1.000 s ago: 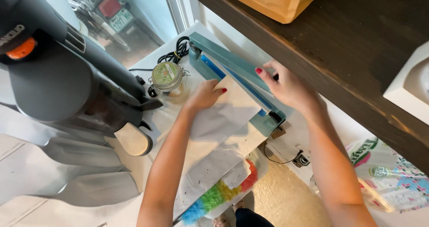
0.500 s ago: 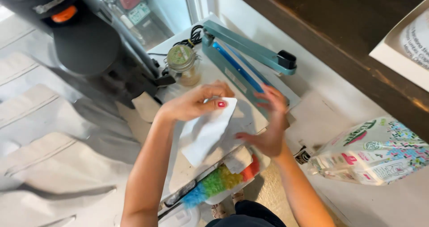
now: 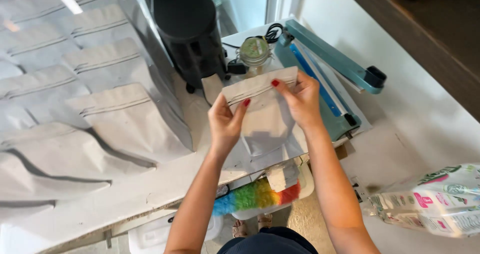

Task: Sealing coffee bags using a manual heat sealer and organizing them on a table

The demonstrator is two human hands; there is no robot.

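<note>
I hold a grey-white stand-up pouch [image 3: 267, 116] upright over the table edge, its zip-seal top facing away from me. My left hand [image 3: 226, 121] pinches the pouch's top left corner. My right hand [image 3: 301, 101] grips its top right corner, fingers over the rim. Just beyond the pouch lies a teal heat sealer [image 3: 327, 71] with its arm raised open. A small glass jar [image 3: 254, 50] with a green lid stands behind the pouch's top edge.
Rows of filled grey pouches [image 3: 75, 94] lie across the white table [image 3: 150, 184] at left. A black machine [image 3: 187, 31] stands at the back. A printed plastic bag [image 3: 435, 199] lies at right. A rainbow duster [image 3: 257, 195] sits below the table edge. A dark shelf [image 3: 430, 29] overhangs at upper right.
My right hand left the sealer arm, which sprang open. Both hands lifted the pouch away from the sealer and now hold it upright by its top corners. The view swung left.
</note>
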